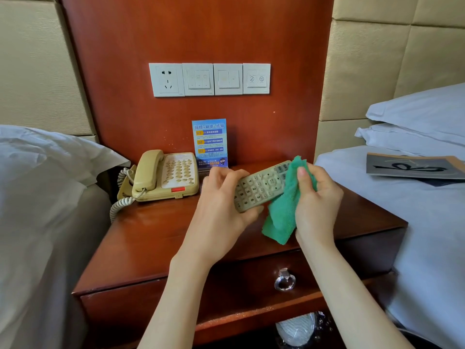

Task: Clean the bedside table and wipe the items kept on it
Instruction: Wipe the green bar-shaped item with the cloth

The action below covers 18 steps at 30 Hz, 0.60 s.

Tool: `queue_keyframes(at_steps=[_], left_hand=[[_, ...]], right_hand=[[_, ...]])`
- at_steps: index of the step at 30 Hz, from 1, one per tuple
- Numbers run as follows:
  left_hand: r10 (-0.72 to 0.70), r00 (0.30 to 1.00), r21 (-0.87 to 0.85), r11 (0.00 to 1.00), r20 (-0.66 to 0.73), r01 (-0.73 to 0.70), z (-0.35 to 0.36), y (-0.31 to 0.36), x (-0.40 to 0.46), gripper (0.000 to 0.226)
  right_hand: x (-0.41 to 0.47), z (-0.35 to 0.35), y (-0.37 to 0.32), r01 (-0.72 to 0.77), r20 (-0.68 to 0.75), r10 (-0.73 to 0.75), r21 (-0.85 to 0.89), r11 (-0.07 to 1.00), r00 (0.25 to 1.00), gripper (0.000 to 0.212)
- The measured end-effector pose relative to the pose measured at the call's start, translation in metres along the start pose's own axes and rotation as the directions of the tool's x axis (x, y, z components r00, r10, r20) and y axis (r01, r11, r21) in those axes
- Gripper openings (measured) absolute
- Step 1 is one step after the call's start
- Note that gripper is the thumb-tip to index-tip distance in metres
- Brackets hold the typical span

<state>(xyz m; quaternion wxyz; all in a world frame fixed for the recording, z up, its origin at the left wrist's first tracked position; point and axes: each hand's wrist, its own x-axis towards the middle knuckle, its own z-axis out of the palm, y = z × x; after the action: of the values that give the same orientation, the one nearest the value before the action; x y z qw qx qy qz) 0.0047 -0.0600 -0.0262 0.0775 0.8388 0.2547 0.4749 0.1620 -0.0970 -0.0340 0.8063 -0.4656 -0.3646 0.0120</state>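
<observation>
1. Remote control [261, 186], one only, is held above the wooden worktop [161, 230], its keypad facing up and its far end wrapped in one green cloth [283, 210].
2. Left hand [221, 200] grips the near end of the remote, fingers curled under it and the thumb at its lower edge.
3. Right hand [315, 197] pinches the cloth against the remote's far end, thumb on top; the rest of the cloth hangs down below the hand.
4. One drawer [226, 293] sits under the worktop, with one ring pull [284, 280] on its front.
5. One beige corded telephone [164, 176] rests on the back left of the worktop, handset on its cradle, coiled cord hanging off the left edge.
6. One blue printed card [210, 143] stands upright at the back, just right of the telephone.
7. Four white plates [210, 79] are on the wood panel behind: one socket and three switch plates.
8. Two beds flank the worktop: left bed [37, 197] and right bed [432, 222]; the right one carries two pillows [422, 122] and one dark booklet [415, 166].
</observation>
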Motion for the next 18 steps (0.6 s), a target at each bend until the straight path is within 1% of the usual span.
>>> queue_keyframes(at_steps=[2, 3, 4, 5, 6, 7, 8, 9, 11, 12, 13, 14, 16, 17, 18], left_hand=[[-0.027, 0.999, 0.000, 1.000, 0.033, 0.027, -0.001, 0.000, 0.000, 0.058], [-0.040, 0.998, 0.012, 0.999, 0.048, 0.040, -0.002, -0.001, 0.000, 0.058], [-0.057, 0.997, 0.024, 0.998, 0.057, 0.056, -0.002, -0.003, 0.001, 0.058], [-0.079, 0.995, 0.029, 0.997, 0.065, 0.077, -0.003, -0.004, 0.001, 0.058], [-0.106, 0.992, 0.022, 0.994, 0.074, 0.104, -0.003, -0.005, 0.002, 0.057], [-0.131, 0.987, 0.001, 0.991, 0.091, 0.131, -0.003, -0.005, 0.002, 0.055], [-0.146, 0.982, -0.033, 0.988, 0.123, 0.151, -0.002, -0.004, 0.002, 0.051], [-0.147, 0.975, -0.077, 0.984, 0.166, 0.161, -0.001, -0.003, 0.001, 0.047], [-0.125, 0.960, -0.204, 0.962, 0.250, 0.179, 0.004, 0.003, 0.000, 0.040], [-0.127, 0.953, -0.291, 0.934, 0.277, 0.209, 0.005, 0.006, 0.000, 0.037], [-0.146, 0.945, -0.371, 0.894, 0.292, 0.253, 0.005, 0.008, 0.000, 0.037], [-0.173, 0.940, -0.420, 0.860, 0.295, 0.290, 0.004, 0.008, 0.001, 0.041], [-0.221, 0.937, -0.457, 0.827, 0.271, 0.327, 0.001, 0.005, 0.003, 0.052], [-0.247, 0.936, -0.479, 0.809, 0.250, 0.341, -0.002, 0.001, 0.003, 0.056], [-0.271, 0.935, -0.509, 0.786, 0.227, 0.352, -0.003, -0.001, 0.003, 0.058]], right_hand=[[0.001, -0.002, 0.000, -0.037, -0.029, 0.037, 0.030, 0.999, 0.999, 0.025], [0.002, -0.002, -0.001, -0.087, -0.044, 0.091, 0.080, 0.993, 0.995, 0.027], [0.002, -0.001, -0.003, -0.169, -0.043, 0.179, 0.169, 0.971, 0.983, 0.028], [0.001, 0.001, -0.007, -0.269, -0.012, 0.284, 0.287, 0.919, 0.959, 0.026], [0.001, 0.003, -0.010, -0.360, 0.036, 0.377, 0.398, 0.844, 0.925, 0.024], [0.000, 0.005, -0.014, -0.424, 0.089, 0.436, 0.472, 0.773, 0.895, 0.022], [0.000, 0.008, -0.017, -0.467, 0.137, 0.467, 0.507, 0.724, 0.874, 0.023], [-0.002, 0.011, -0.020, -0.502, 0.192, 0.480, 0.528, 0.685, 0.856, 0.027], [-0.009, 0.020, -0.024, -0.567, 0.322, 0.469, 0.533, 0.628, 0.823, 0.045], [-0.014, 0.025, -0.026, -0.583, 0.375, 0.447, 0.523, 0.622, 0.812, 0.053], [-0.020, 0.028, -0.026, -0.576, 0.407, 0.412, 0.496, 0.649, 0.815, 0.058], [-0.025, 0.030, -0.024, -0.541, 0.427, 0.364, 0.433, 0.721, 0.828, 0.057], [-0.035, 0.032, -0.021, -0.384, 0.449, 0.255, 0.224, 0.896, 0.856, 0.038], [-0.040, 0.033, -0.020, -0.307, 0.475, 0.210, 0.137, 0.942, 0.855, 0.032], [-0.043, 0.033, -0.019, -0.246, 0.520, 0.174, 0.072, 0.966, 0.836, 0.034]])
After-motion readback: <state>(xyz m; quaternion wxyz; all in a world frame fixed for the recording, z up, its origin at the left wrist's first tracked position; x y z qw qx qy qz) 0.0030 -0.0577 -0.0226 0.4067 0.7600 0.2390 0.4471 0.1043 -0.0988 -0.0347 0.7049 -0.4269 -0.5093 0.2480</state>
